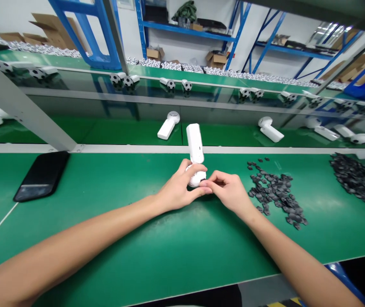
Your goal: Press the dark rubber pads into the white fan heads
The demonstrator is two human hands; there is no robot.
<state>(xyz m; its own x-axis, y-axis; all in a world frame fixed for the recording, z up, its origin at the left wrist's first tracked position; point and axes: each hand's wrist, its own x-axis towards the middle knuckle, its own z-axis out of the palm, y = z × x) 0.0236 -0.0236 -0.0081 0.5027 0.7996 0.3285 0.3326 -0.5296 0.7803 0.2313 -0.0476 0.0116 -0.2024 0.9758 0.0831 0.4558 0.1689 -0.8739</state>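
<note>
Near the far edge of the green table (156, 251), my left hand (179, 189) is closed around the round head of a white plastic device (195, 143). Its long rounded body points away from me. My right hand (229, 189) pinches a small black piece (203, 180) at the lower right side of that head; the fingers hide most of it. The fingertips of both hands meet there. Just right of my right hand lies a loose spread of small black plastic pieces (275, 192).
A darker heap of black pieces (357, 177) lies farther right. At left is a black phone-like slab (43, 175). Behind the white rail (121, 149), similar white devices (168, 125) sit on a green surface. A shelf above holds football-patterned parts (170, 84); a grey post (25, 102) slants at left.
</note>
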